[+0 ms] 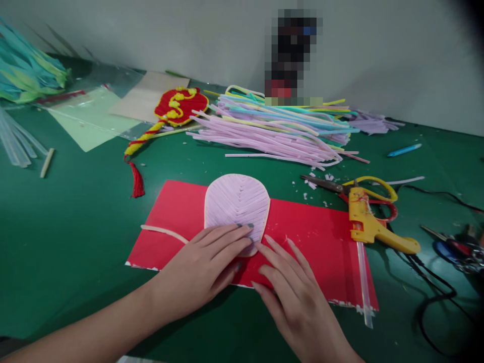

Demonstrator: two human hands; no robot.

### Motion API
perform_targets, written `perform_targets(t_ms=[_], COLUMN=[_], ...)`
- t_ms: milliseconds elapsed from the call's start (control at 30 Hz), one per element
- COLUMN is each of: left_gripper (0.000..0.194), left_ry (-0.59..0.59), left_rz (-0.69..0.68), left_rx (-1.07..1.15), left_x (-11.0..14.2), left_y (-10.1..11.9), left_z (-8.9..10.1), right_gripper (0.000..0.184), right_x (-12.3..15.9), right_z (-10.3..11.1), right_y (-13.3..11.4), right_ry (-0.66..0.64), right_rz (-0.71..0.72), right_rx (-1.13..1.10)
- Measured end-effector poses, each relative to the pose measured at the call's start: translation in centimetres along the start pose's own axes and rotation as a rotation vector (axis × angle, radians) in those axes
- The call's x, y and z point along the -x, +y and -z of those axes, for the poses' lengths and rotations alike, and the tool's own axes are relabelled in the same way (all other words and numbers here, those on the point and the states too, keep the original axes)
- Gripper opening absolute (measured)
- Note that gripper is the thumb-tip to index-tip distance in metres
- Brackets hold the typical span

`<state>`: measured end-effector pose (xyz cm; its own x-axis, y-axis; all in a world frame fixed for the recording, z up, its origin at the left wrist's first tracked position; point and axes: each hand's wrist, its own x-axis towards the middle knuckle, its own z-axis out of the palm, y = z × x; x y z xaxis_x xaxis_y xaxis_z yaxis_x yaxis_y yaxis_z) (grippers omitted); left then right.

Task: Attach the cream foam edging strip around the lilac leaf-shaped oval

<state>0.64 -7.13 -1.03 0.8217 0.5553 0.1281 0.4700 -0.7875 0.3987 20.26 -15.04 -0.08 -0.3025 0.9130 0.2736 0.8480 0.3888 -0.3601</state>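
Our left hand (pixel 212 254) lies palm down over the lower part of the lilac panel (pixel 230 201), which rests on the red card (pixel 306 222), left of the card's middle and jutting past its far edge. The fingers are stretched out side by side; the thumb sits lower, near the card's near edge. A pale strip (pixel 162 231) runs across the card's left part and goes out of sight at this hand, and we cannot tell whether we pinch it underneath. Our right hand (pixel 295 287) reaches over the card's near edge, fingers half bent and parted, thumb away from them; one fingertip meets the panel's lower right rim.

At the card's right end lies the glue gun (pixel 361 217), its clear stick (pixel 365 282) crossing that end of the card. Just beyond the card's far right part are the scissors (pixel 328 184), with lilac snippets (pixel 310 181) by their tips. Farther past the card we have a heap of stems (pixel 260 136), and left of that, a red and yellow fan (pixel 166 121) with a red tassel (pixel 136 180). Well right of the card are a blue pen (pixel 404 150) and some keys (pixel 461 252).
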Motion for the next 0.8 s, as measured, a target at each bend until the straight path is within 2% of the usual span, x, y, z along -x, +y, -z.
perform_targets(t_ms=[800], left_gripper=[0.038], left_ry=[0.028], left_rz=[-0.010], left_rx=[0.035], left_x=[-0.01], left_y=[-0.23], left_z=[-0.01], right_gripper=[0.020], right_x=[0.13], right_z=[-0.04], right_y=[-0.02], right_ry=[-0.034], right_rz=[-0.023], right_rx=[-0.009])
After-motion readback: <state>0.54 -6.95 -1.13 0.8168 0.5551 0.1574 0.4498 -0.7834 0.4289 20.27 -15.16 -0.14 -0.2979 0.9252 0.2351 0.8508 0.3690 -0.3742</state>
